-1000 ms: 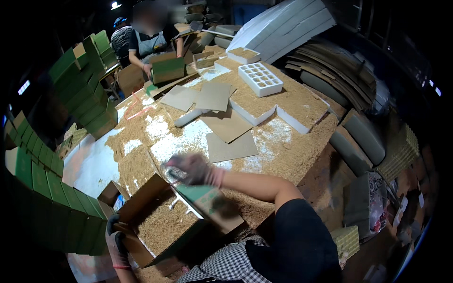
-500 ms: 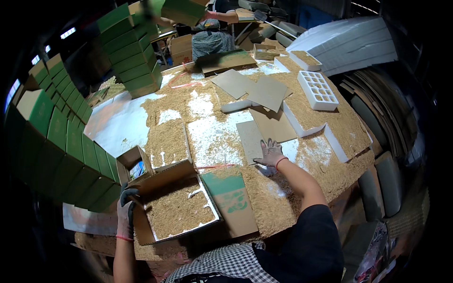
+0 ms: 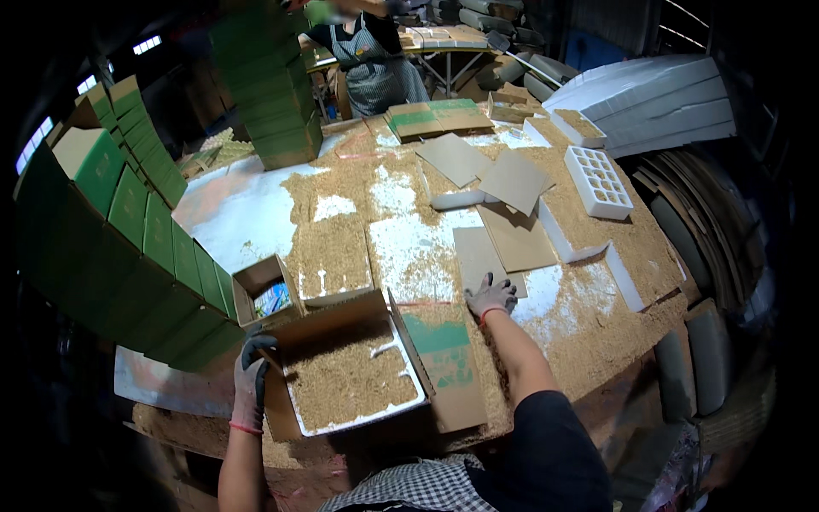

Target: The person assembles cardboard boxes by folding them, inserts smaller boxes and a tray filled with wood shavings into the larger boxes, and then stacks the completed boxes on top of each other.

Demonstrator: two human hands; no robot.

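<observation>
An open cardboard box (image 3: 337, 328) sits at the near edge of the table, lined with a white foam tray (image 3: 418, 397) full of sawdust-like brown filling (image 3: 345, 384). My left hand (image 3: 252, 375), in a grey dark-fingered glove, grips the box's left wall. My gloved right hand (image 3: 492, 296) rests with spread fingers on the near edge of a flat grey-brown cardboard sheet (image 3: 482, 256). To the right of the box lies its green-and-brown flap (image 3: 444, 367). Behind the box stand a small carton (image 3: 266, 290) with blue and white contents and another sawdust-filled tray (image 3: 333, 256).
Green boxes are stacked at left (image 3: 158, 230) and far left-centre (image 3: 273, 102). More cardboard sheets (image 3: 516, 181) lie mid-table. A white foam grid tray (image 3: 599, 183) stands at right, near white wrapped blocks (image 3: 648, 102). A co-worker in a checked apron (image 3: 371, 72) stands across the table.
My right hand has slid left along the sheet's near edge. My left hand keeps its hold on the box. Across the table, the green box by the co-worker has moved onto or behind the stack.
</observation>
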